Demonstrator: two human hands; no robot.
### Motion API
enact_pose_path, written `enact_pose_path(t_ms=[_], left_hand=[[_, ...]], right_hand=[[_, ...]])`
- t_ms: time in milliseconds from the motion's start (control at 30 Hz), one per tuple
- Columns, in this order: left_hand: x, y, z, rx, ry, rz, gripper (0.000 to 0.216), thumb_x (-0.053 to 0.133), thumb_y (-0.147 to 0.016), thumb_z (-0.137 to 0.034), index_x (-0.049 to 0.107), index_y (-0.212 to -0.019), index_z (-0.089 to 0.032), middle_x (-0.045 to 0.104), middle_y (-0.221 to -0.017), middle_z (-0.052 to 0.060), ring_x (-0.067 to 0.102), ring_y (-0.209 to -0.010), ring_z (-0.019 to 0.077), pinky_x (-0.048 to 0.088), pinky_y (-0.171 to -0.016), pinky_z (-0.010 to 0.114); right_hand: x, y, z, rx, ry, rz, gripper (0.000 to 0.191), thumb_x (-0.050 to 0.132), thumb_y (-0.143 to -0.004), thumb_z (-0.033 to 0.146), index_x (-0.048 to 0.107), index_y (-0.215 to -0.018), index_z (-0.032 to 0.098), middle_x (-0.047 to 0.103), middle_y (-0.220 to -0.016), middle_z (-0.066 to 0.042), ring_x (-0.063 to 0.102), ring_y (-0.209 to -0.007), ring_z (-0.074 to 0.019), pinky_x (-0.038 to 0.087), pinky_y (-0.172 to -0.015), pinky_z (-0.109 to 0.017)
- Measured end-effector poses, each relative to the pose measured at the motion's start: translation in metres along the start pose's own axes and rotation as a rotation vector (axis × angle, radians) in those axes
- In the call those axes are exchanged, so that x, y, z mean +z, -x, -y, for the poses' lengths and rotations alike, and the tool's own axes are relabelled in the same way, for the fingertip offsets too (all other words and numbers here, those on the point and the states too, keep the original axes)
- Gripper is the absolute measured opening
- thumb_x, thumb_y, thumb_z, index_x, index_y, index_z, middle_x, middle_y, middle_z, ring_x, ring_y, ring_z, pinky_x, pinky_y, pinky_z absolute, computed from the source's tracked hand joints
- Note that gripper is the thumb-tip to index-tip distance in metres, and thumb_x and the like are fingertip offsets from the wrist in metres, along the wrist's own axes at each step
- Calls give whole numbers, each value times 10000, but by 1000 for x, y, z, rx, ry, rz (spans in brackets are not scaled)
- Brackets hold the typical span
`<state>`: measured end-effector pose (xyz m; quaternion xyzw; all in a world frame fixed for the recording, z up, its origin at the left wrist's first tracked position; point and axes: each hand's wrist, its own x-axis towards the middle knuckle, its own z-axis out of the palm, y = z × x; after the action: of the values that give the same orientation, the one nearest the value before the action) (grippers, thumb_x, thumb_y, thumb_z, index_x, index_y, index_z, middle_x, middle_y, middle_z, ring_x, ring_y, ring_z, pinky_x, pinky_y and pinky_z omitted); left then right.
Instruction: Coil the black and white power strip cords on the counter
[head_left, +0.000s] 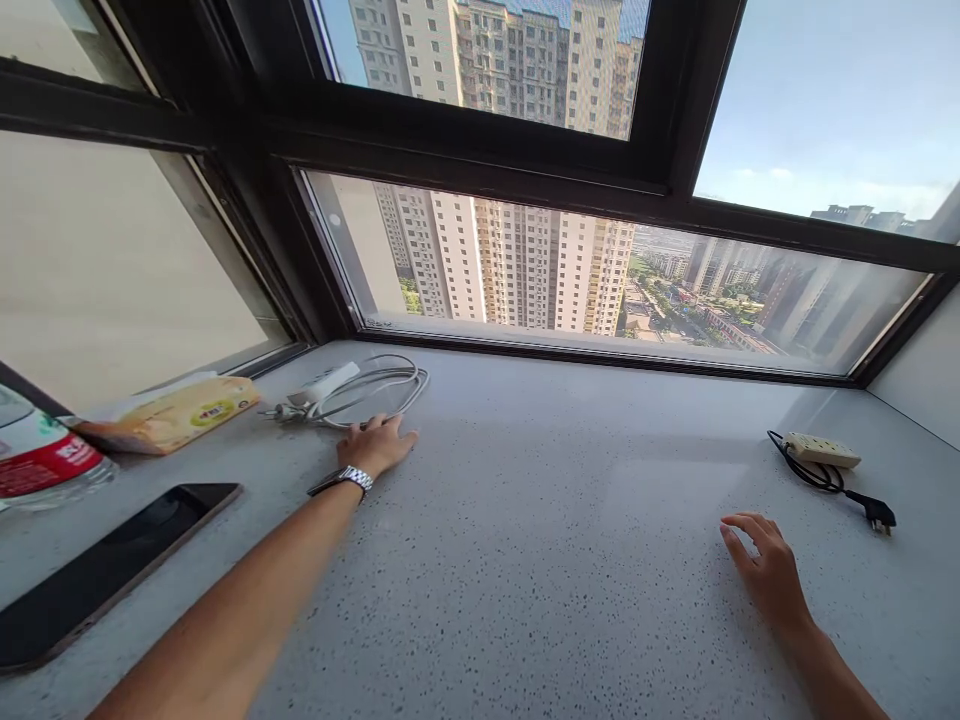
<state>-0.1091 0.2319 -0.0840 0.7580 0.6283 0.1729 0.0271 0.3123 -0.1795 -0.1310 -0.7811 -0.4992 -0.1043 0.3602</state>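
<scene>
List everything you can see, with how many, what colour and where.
Power strip with coiled cable: 1, white, left rear
Second power strip with cord: 1, cream with black cord, right
Packet: 1, yellow, beside the bottle
Bottle: 1, clear and red, left edge
Phone: 1, black, front left
Counter: 1, speckled pale grey, foreground
Window frame: 1, dark, behind the counter
Wall: 1, white, far right
Buildings: several, beige and grey, outside
Trees: several, green, outside
Sky: 1, blue, outside
Watch: 1, silver, left wrist
Left hand: 1, bare, at the cable
Right hand: 1, bare, near the cord

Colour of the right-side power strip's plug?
The plug is black; best seen in the head view.
</scene>
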Motion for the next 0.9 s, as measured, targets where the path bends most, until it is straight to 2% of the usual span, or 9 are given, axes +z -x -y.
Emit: enact_pose_path(t_ms=[67, 267, 467, 700, 900], left_hand=[[-1, -2, -1, 0, -9, 23, 461, 527, -819, -475, 608, -1037, -77, 593, -1145, 199, 501, -1098, 436, 447, -826, 542], [-8, -1, -3, 35, -21, 105, 523, 463, -845, -484, 577, -1128, -59, 555, -1191, 272, 563, -1017, 427, 449, -794, 479], [-6, 26, -21, 116, -30, 128, 509, 458, -808, -529, 589, -1068, -112, 569, -1184, 208, 549, -1050, 376, 446, -827, 427], [-1, 91, -85, 321, 43, 139, 496, 426, -813, -569, 607, -1047, -172, 599, -1137, 144, 551, -1020, 307, 467, -736, 355], [16, 163, -154, 532, 93, 94, 411, 506, -833, -519, 642, -1000, -169, 618, -1085, 153, 554, -1036, 329, 488, -793, 421]], right_hand=[[0, 0, 2, 2, -21, 14, 476, 419, -883, 582, 696, -886, 196, 694, -926, -129, 630, -889, -285, 539, -711, -418], [2, -1, 9, -13, -52, 48, 462, 436, -881, 580, 700, -864, 201, 699, -903, -121, 639, -866, -275, 548, -707, -404], [3, -3, 15, 1, -88, 68, 457, 447, -872, 581, 700, -865, 201, 697, -913, -123, 641, -854, -277, 551, -694, -404], [5, -3, 20, -8, -118, 72, 467, 433, -869, 598, 694, -833, 212, 701, -893, -116, 644, -826, -269, 546, -681, -390], [6, -2, 26, -16, -130, 83, 458, 428, -881, 580, 688, -835, 205, 695, -896, -117, 636, -831, -270, 539, -701, -395]])
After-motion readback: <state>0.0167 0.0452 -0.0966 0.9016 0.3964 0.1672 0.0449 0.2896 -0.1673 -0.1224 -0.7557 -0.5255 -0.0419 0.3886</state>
